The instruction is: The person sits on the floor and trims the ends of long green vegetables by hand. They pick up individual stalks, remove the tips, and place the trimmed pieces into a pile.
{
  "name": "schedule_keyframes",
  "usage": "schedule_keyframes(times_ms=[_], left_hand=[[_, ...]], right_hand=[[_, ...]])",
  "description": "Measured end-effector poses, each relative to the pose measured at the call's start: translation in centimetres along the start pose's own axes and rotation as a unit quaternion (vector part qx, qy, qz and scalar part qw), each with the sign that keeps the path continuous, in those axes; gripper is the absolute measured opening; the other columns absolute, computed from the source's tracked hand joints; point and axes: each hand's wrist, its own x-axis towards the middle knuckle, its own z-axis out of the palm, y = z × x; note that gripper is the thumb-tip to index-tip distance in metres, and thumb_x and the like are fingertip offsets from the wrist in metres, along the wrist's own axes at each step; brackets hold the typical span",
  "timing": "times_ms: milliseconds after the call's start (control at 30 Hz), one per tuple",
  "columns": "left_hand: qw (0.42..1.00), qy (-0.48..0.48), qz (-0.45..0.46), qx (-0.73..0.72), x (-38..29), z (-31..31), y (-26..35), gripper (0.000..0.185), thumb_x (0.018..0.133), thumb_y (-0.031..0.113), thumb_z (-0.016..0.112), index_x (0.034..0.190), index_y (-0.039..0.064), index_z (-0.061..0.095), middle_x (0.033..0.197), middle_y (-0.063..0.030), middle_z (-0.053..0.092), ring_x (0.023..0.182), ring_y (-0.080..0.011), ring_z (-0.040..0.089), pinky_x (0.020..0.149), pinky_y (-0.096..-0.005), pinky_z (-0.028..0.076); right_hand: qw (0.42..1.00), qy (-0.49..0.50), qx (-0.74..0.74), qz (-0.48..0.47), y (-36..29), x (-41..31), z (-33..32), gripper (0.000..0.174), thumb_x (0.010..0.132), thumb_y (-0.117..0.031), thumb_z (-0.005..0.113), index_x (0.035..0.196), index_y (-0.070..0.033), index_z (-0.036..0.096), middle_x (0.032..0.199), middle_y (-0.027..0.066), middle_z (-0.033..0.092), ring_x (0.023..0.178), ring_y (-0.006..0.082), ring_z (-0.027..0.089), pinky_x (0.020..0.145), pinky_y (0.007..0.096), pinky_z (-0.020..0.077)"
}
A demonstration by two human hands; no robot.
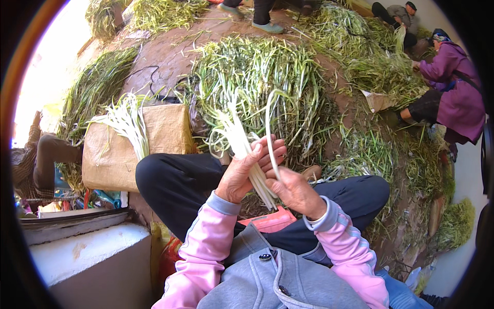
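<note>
My left hand [243, 174] holds a bundle of peeled, whitish leafy stalks [237, 135], probably garlic shoots. Their green tips point away from me and the pale ends stick out below my palm. Between the thumb and fingers of my right hand [297, 191] is one long white stalk [268, 119], its upper end bent over. Both hands are close together above my lap. Just beyond them lies a large heap of green, leafy stalks [262, 85]. Below the hands, a pink plastic object [272, 221] shows partly between my legs.
At left, a tan wrapped block [170, 127] carries another bunch of white stalks [129, 119]. A pale ledge [92, 247] stands at lower left. A person in purple [451, 89] sits at right among more heaps [386, 77]. Someone's legs [262, 15] stand at the top.
</note>
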Motion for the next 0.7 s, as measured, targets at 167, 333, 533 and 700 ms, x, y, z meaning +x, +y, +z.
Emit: schedule_keyframes(times_ms=[167, 333, 533, 700], left_hand=[[0.991, 0.062, -0.087, 0.080, -2.2, 1.6, -1.1, 0.057, 0.080, 0.027, 0.058, 0.122, -0.001, 0.033, 0.108, -0.0130, 0.053, 0.098, -0.0223, 0.053, 0.085, -0.0331, 0.044], [0.971, 0.006, -0.224, 0.079, -6.7, 2.5, -4.7, 0.059, 0.078, 0.034, 0.060, 0.118, -0.002, 0.035, 0.101, -0.0121, 0.055, 0.092, -0.0180, 0.055, 0.081, -0.0299, 0.045], [0.981, -0.028, -0.183, -0.064, -9.5, 0.7, -5.5, 0.077, 0.075, 0.033, 0.061, 0.130, -0.001, 0.018, 0.108, -0.0156, 0.051, 0.112, -0.0322, 0.042, 0.096, -0.0434, 0.032], [0.989, 0.046, -0.141, -0.014, -10.9, 0.7, -5.8, 0.076, 0.071, 0.031, 0.065, 0.128, 0.000, 0.025, 0.087, -0.0116, 0.056, 0.098, -0.0293, 0.052, 0.095, -0.0433, 0.033]], right_hand=[[0.942, -0.138, 0.266, 0.152, 0.2, -3.1, 2.0, 0.029, 0.088, -0.025, 0.045, 0.103, -0.001, 0.052, 0.079, 0.0030, 0.055, 0.070, 0.0109, 0.052, 0.063, 0.0276, 0.0443], [0.903, -0.262, 0.261, 0.217, -0.9, -9.3, 3.1, 0.029, 0.088, -0.022, 0.047, 0.109, -0.003, 0.052, 0.100, 0.0052, 0.055, 0.098, 0.0135, 0.049, 0.083, 0.0284, 0.0401], [0.902, -0.254, 0.269, 0.222, -1.3, -10.6, 3.1, 0.034, 0.087, -0.032, 0.047, 0.101, -0.002, 0.052, 0.087, 0.0095, 0.056, 0.084, 0.0173, 0.053, 0.077, 0.0298, 0.0412], [0.913, -0.243, 0.277, 0.175, -1.6, -10.4, 3.2, 0.032, 0.087, -0.031, 0.048, 0.098, -0.001, 0.052, 0.085, 0.0088, 0.054, 0.083, 0.0173, 0.052, 0.076, 0.0295, 0.0408]])
